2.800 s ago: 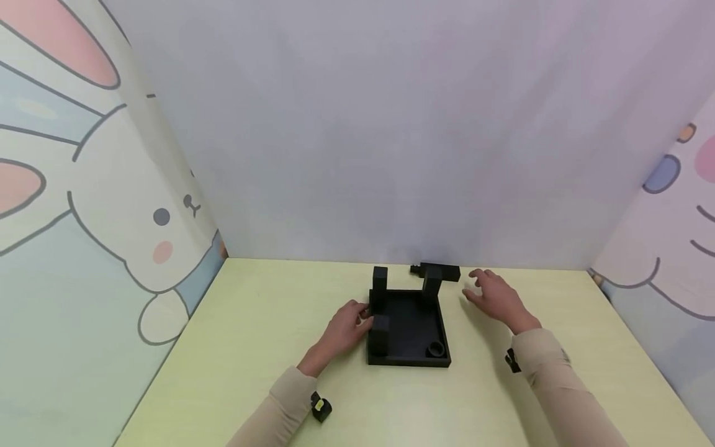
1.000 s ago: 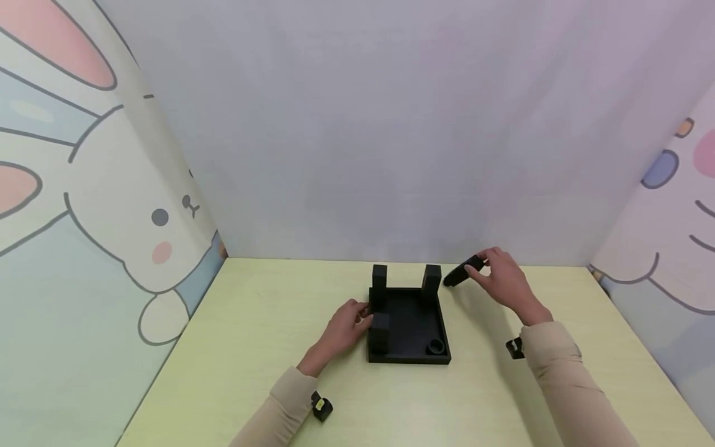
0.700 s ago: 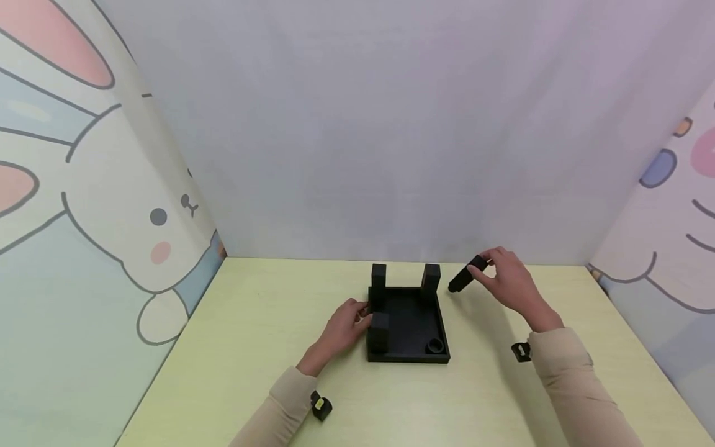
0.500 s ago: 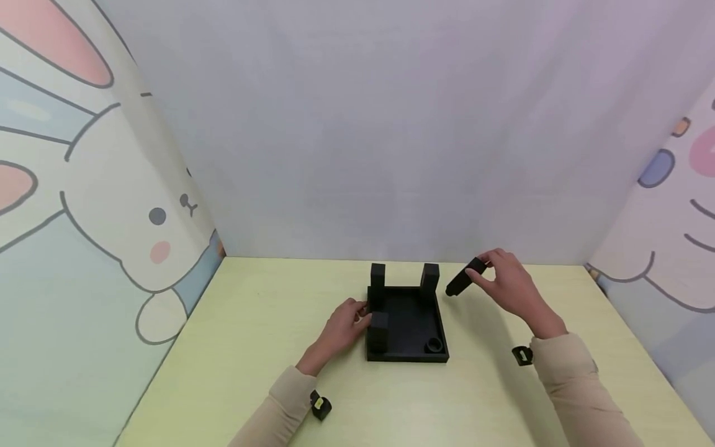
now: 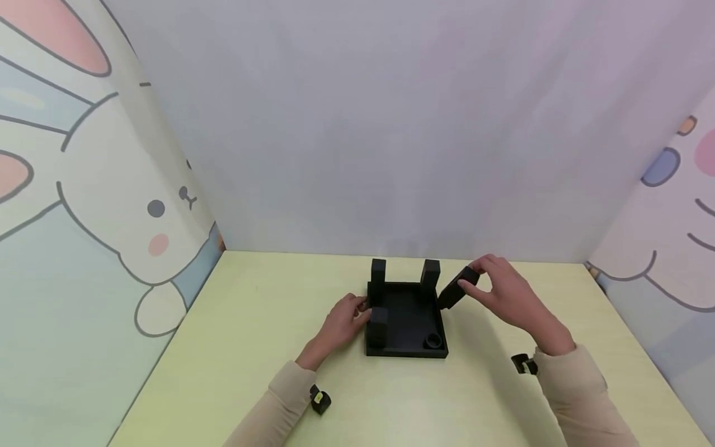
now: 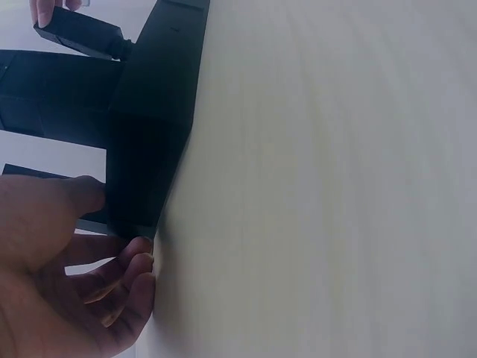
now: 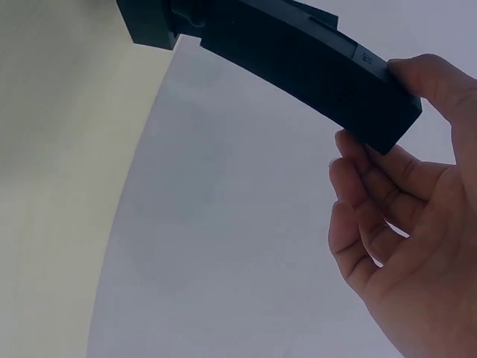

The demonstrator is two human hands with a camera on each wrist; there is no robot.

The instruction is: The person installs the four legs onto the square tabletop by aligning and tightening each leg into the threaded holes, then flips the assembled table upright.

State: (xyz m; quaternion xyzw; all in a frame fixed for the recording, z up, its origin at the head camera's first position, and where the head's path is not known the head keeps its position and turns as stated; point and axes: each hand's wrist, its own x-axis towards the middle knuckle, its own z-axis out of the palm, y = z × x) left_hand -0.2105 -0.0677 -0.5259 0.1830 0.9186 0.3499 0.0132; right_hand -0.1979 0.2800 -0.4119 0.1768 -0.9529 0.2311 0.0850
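Note:
A small black table lies upside down, its tray-like tabletop (image 5: 408, 316) facing up. Square legs rise from three of its corners: back left (image 5: 378, 276), back right (image 5: 430, 276) and front left (image 5: 378, 329). At the front right corner is a round socket (image 5: 433, 341). My left hand (image 5: 341, 323) grips the left rim, thumb and fingertips at the edge in the left wrist view. My right hand (image 5: 505, 295) pinches a loose black leg (image 5: 458, 288) by its upper end. That leg tilts down, its threaded stub (image 6: 127, 48) overlapping the tabletop's right rim in the head view.
The pale yellow work surface (image 5: 251, 310) stretches on both sides of the tabletop. Behind it hangs a plain light curtain (image 5: 357, 136). Cartoon-printed panels flank the surface at left (image 5: 128, 205) and right (image 5: 659, 223).
The loose leg lay behind the tabletop at first; my right hand has picked it up, tilted it and brought it forward and left to the right rim. My left hand keeps its hold.

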